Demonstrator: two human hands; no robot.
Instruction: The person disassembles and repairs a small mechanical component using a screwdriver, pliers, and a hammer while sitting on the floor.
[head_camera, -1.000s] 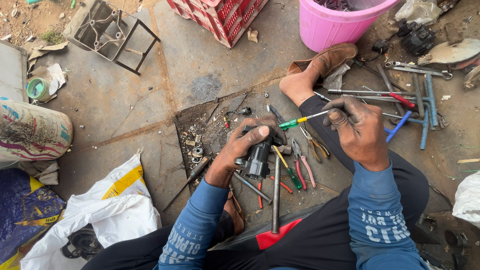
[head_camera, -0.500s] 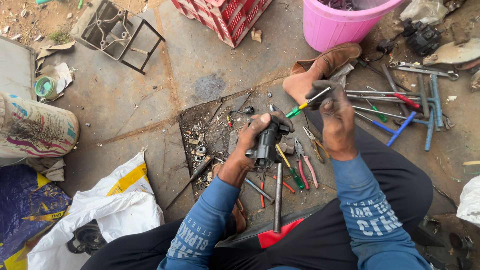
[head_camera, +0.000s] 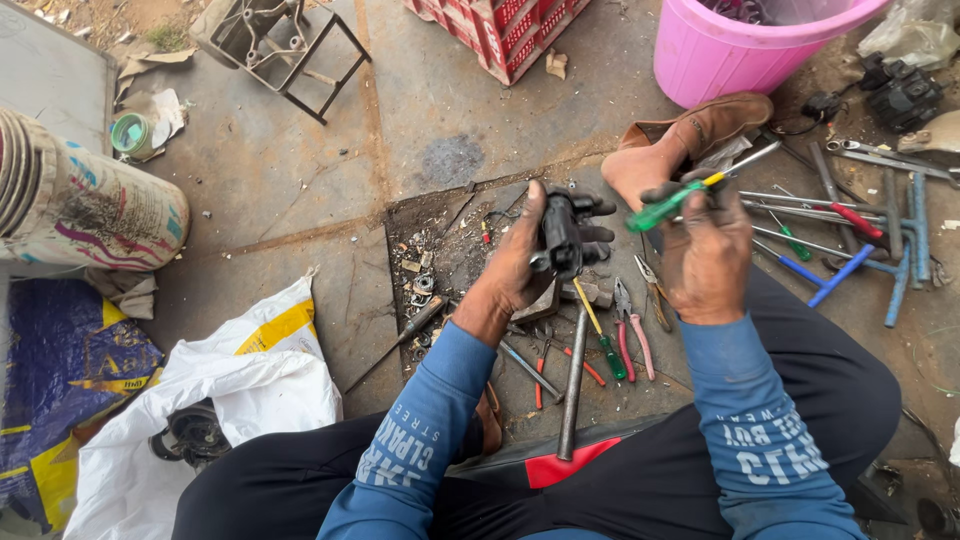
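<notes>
- head view: left hand (head_camera: 520, 262) grips a black metal part (head_camera: 562, 235), held upright.
- right hand (head_camera: 708, 248) pinches a green-handled screwdriver (head_camera: 680, 200); its long axis slants, handle end toward the part, just beside it.

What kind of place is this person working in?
Probably an outdoor repair spot on bare concrete: hand tools lie spread on the ground, the left hand holds a dark greasy part, and the right hand a green screwdriver.

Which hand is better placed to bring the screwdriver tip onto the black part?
Right. The right hand grips the green-handled screwdriver just beside the black part, which the left hand holds raised, so the left is probably best left steadying it.
</notes>
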